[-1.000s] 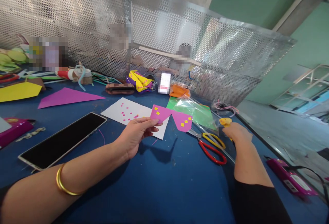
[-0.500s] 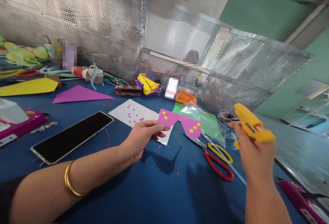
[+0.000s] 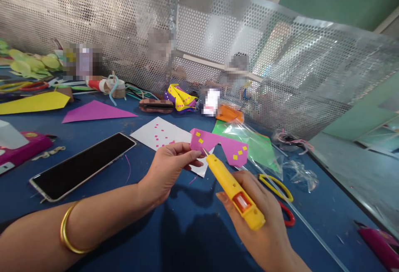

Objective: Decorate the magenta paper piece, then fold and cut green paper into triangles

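My left hand (image 3: 170, 168) pinches one end of a pink paper piece (image 3: 218, 145) dotted with small yellow squares, holding it above the blue table (image 3: 174, 230). My right hand (image 3: 262, 222) grips a yellow glue gun (image 3: 233, 189). Its nozzle tip sits right at the lower edge of the pink piece, near my left fingers. A gold bangle is on my left wrist.
A white sheet with pink squares (image 3: 158, 135), a phone (image 3: 82, 166), red-and-yellow scissors (image 3: 280, 193), a plastic bag over green paper (image 3: 255, 143), pink (image 3: 96, 112) and yellow (image 3: 34, 102) paper sheets lie on the table. A perforated metal screen (image 3: 218, 35) closes the back.
My right hand lifted the glue gun from the table's right side and swung it left, bringing its tip to the pink piece. The left hand stayed nearly still.
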### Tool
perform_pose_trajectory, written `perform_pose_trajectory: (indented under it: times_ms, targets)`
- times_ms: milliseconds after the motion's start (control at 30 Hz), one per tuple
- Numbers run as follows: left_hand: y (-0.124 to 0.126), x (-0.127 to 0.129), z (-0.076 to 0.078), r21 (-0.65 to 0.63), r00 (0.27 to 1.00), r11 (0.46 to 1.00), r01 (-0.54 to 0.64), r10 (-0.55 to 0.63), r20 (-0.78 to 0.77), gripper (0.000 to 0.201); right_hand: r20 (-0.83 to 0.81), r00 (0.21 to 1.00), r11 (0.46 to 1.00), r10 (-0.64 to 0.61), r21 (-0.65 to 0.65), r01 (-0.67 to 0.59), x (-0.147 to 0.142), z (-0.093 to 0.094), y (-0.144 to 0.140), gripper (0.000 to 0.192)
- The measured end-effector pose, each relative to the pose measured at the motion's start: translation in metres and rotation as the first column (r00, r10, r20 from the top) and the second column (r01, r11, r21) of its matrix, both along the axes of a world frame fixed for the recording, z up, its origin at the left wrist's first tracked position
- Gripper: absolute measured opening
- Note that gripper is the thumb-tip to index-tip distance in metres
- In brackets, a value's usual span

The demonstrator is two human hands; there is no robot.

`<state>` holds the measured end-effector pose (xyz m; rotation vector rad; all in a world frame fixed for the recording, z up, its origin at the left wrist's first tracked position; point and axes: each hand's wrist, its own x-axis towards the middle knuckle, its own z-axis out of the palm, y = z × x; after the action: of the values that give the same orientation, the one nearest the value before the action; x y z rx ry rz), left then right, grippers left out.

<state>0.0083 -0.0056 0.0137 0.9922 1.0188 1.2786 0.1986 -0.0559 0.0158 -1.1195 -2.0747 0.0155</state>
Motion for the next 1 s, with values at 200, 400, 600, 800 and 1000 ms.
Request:
perform_pose_trajectory:
  times_ms: [200,400,600,800,1000]
  targets:
    - [-0.0007,0.0007,0.0017,-0.015,0.999,1.000,-0.019,0.019,0.027,0.007,0.008,0.999,0.999,-0.042,0.010,0.042,0.0001,0.0024,-0.0023,0.019]
    - [-0.0026,0.0006,0.0028,0.001,1.000,1.000,0.003,-0.003,0.021,0.006,0.026,0.997,0.998,-0.068,-0.006,0.068,-0.0005,0.0009,-0.0003,0.022]
    - [-0.0026,0.0003,-0.0002,0.010,1.000,1.000,0.014,-0.014,0.025,0.006,0.061,0.993,0.995,-0.101,-0.018,0.102,0.0003,-0.0005,-0.0003,0.025]
    - [-0.0031,0.0006,0.0008,0.000,1.000,1.000,0.007,-0.007,0.017,0.008,0.057,0.993,0.994,-0.100,-0.042,0.103,0.0015,-0.0002,-0.0010,0.022]
    - [-0.0030,0.0013,0.0021,0.002,1.000,1.000,0.000,0.000,0.003,0.008,0.059,0.993,0.993,-0.103,-0.045,0.106,0.0009,0.0014,-0.0008,0.021]
